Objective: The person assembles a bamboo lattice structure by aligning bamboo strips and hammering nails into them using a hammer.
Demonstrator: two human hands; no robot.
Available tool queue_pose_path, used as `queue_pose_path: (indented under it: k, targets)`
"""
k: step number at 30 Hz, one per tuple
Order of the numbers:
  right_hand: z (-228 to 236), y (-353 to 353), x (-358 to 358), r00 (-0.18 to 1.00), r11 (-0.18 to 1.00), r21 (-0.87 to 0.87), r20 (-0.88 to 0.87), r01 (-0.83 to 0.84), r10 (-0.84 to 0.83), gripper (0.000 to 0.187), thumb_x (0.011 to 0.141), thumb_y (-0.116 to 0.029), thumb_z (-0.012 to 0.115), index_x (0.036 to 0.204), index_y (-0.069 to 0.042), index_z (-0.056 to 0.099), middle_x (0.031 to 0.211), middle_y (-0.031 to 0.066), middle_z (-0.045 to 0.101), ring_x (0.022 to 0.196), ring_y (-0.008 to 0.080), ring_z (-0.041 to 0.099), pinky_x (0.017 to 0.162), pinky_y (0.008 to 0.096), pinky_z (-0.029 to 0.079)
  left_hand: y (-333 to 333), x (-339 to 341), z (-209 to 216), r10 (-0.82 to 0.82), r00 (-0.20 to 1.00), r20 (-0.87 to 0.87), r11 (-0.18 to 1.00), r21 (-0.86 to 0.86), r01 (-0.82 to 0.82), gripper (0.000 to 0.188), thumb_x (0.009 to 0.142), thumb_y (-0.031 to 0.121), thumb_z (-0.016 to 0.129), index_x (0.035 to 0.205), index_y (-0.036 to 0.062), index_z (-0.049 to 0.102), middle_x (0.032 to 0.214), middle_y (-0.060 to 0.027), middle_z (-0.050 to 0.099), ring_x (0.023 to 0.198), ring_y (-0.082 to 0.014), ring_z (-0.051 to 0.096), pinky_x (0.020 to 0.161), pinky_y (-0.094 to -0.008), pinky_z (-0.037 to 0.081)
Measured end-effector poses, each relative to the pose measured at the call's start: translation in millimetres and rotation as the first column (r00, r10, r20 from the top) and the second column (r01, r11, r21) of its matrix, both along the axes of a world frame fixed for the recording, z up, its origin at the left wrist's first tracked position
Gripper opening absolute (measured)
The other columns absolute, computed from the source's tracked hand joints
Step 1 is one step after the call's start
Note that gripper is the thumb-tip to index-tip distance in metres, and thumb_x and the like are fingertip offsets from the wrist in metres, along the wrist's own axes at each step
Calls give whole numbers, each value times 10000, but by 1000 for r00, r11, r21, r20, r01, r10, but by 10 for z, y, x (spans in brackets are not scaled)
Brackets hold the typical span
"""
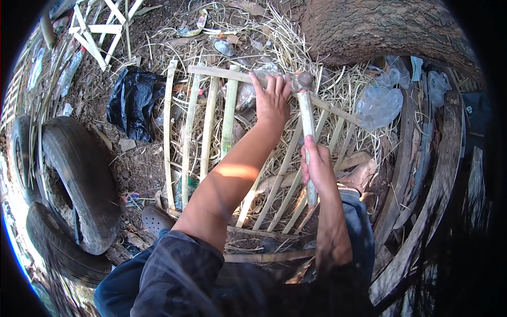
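A frame of pale bamboo slats lies before me, its upright slats [229, 108] joined by a bamboo crosspiece [217, 73] along the far end. My left hand [273, 99] is closed over this crosspiece, fingers bent across it; its thumb is hard to make out. In my right hand [319, 165] is a hammer [306, 113], gripped around the pale, worn handle. The rounded metal hammer head points away from me, just right of my left fingers. A grey stone [246, 96] shows under the crosspiece beside the left hand.
A thick tree trunk [385, 29] rises at the far right, with clear plastic bags [379, 105] below it. Old tyres [84, 182] lie left, near a black plastic bag [132, 103]. Bamboo shavings litter the soil. Weathered planks [441, 179] run along the right.
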State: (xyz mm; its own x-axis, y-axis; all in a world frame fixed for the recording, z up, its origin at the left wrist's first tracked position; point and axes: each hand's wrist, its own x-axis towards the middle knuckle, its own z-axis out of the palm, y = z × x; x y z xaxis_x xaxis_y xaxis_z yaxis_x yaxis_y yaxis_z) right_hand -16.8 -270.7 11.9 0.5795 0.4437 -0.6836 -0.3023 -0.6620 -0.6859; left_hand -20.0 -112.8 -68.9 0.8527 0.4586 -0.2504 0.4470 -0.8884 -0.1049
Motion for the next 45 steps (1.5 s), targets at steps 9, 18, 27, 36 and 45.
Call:
queue_pose_path:
  k: [9, 18, 27, 36, 45]
  targets:
    - [226, -31, -47, 995, 985, 150, -50, 90, -83, 515, 1001, -495, 413, 731, -61, 468, 492, 11, 427, 364, 97, 421, 356, 255, 341, 158, -118, 47, 10, 995, 102, 1000, 0, -10, 806, 865, 453, 526, 1533, 148, 194, 1224, -57, 459, 1222, -261, 408, 1085, -725, 141]
    - [85, 52, -71, 993, 986, 144, -92, 82, -69, 502, 995, -490, 442, 755, -50, 481, 500, 5, 423, 366, 94, 413, 352, 257, 338, 301, -164, 54, 34, 997, 64, 999, -14, -33, 822, 869, 474, 520, 1542, 132, 195, 1234, -78, 483, 1207, -261, 433, 1079, -712, 168]
    - [80, 188, -116, 995, 989, 135, -93, 61, -48, 524, 989, -519, 430, 740, -59, 471, 509, 2, 424, 368, 95, 410, 353, 255, 340, 303, -147, 80, 32, 999, 27, 999, 26, -33, 794, 879, 445, 496, 1537, 116, 199, 1234, -73, 476, 1221, -254, 419, 1081, -705, 173]
    - [84, 202, -160, 994, 981, 192, -112, 30, -8, 553, 989, -541, 407, 724, -60, 474, 485, 1, 414, 355, 99, 398, 353, 260, 342, 327, -149, 76, 23, 998, -67, 999, -29, -25, 789, 879, 500, 524, 1525, 154, 232, 1273, -69, 464, 1258, -267, 395, 1077, -718, 165]
    - [61, 238, -118, 999, 996, 88, -20, -27, 29, 541, 1009, -541, 346, 751, -79, 461, 501, -10, 405, 355, 89, 380, 338, 248, 328, 322, -138, 40, 33, 998, -49, 999, -37, -35, 732, 901, 475, 500, 1517, 167, 251, 1283, -66, 461, 1282, -276, 381, 1075, -718, 161]
